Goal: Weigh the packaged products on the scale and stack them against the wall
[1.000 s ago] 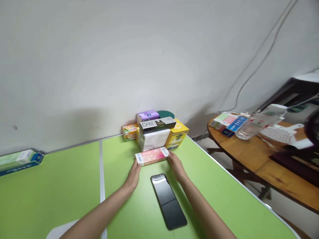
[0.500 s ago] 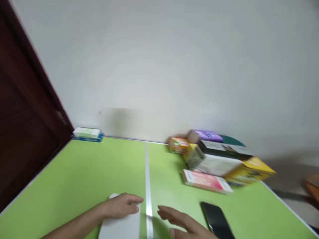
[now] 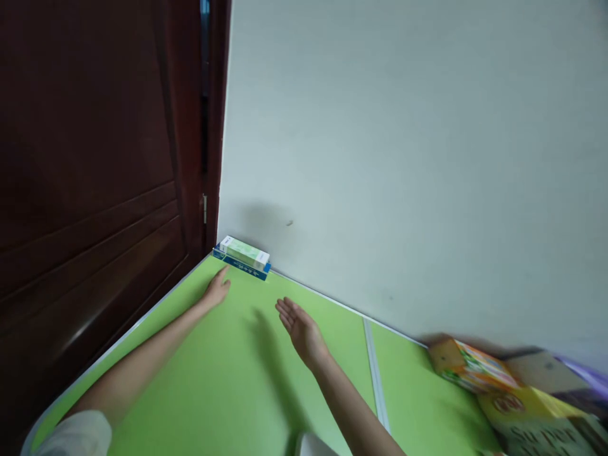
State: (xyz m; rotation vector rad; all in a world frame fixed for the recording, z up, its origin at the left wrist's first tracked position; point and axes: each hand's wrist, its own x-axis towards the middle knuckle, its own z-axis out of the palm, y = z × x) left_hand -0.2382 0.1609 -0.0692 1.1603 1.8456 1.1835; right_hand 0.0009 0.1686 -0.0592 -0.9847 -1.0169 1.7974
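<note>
Both my arms stretch across the green table [image 3: 228, 380] toward its far left corner. My left hand [image 3: 216, 290] is open, fingers out, its tips just short of a long green, white and blue box [image 3: 242, 256] lying against the wall. My right hand [image 3: 299, 326] is open too, palm turned inward, hovering a little to the right of that box and holding nothing.
A dark red-brown door [image 3: 95, 158] stands along the table's left edge. At the right edge sit an orange box [image 3: 468, 366], a yellow box [image 3: 532, 418] and a blurred purple one [image 3: 589, 380]. A white object [image 3: 313, 446] shows at the bottom edge.
My hands left the pink box by the phone and swung left across the table to the far left corner. The view panned left, so the door now fills the left side.
</note>
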